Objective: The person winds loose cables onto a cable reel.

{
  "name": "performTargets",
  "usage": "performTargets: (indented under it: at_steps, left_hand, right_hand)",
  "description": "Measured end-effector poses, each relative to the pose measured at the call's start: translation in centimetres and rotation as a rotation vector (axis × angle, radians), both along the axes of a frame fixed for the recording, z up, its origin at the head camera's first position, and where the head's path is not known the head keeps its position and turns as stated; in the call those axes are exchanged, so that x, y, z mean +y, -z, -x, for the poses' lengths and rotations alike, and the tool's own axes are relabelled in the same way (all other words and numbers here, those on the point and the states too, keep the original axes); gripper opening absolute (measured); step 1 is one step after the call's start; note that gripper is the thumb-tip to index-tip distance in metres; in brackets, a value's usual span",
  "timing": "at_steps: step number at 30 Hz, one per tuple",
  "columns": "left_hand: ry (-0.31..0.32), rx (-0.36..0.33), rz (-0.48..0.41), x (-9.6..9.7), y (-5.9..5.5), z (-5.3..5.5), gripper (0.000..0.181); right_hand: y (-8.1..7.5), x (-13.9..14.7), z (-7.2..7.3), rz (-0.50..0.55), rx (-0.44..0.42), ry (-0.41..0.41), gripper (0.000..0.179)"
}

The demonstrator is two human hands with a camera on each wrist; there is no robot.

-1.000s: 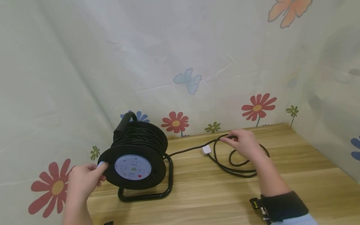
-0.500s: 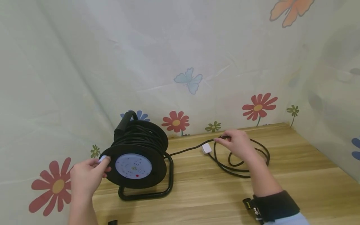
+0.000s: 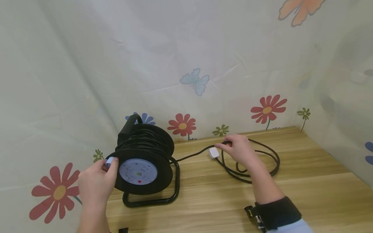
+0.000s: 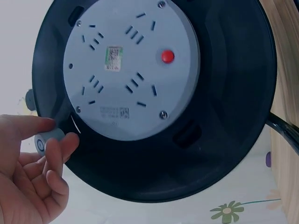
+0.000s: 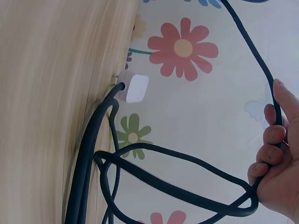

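A black cable reel [image 3: 163, 176] with a pale round socket panel [image 3: 138, 171] stands on the left part of the table. At the left edge of its front disc, my left hand [image 3: 97, 181] pinches the grey crank knob [image 4: 49, 138] between thumb and fingers. To the right, my right hand [image 3: 239, 149] holds the black cable [image 3: 193, 155], which runs from the reel into its fingers. Beyond that hand the cable falls in loose loops on the wood. Its white plug [image 3: 214, 153] lies just below and left of the right hand.
The wooden table [image 3: 209, 200] meets a flower-printed curtain [image 3: 221, 103] at the back and sides. Under the reel is a black tube stand [image 3: 151, 204], and a black carrying handle [image 3: 126, 127] rises behind it. A dark strap [image 3: 276, 212] circles the right wrist.
The left hand has moved up and to the right with the knob, and the reel's disc has turned slightly clockwise. Moving left toward the reel, the right hand still holds the cable.
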State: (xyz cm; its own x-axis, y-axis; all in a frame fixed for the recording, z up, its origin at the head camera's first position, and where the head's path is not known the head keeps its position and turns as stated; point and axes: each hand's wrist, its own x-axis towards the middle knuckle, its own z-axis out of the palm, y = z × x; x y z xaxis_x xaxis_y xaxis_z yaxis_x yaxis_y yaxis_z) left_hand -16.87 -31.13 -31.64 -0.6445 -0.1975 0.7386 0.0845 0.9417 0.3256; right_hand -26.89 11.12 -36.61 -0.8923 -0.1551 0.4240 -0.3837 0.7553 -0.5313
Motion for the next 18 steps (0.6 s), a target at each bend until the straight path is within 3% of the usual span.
performTargets:
  at_steps: [9,18]
  left_hand:
    - [0.007,0.036,0.025,1.3,-0.6,-0.3,0.044]
    - [0.056,0.088,0.041,2.8,-0.8,-0.4,0.036]
  right_hand:
    - [0.0,-1.5,0.0,0.010,0.012,-0.020,0.025]
    - [0.1,-3.1,-0.1,0.013,-0.017,-0.040,0.025]
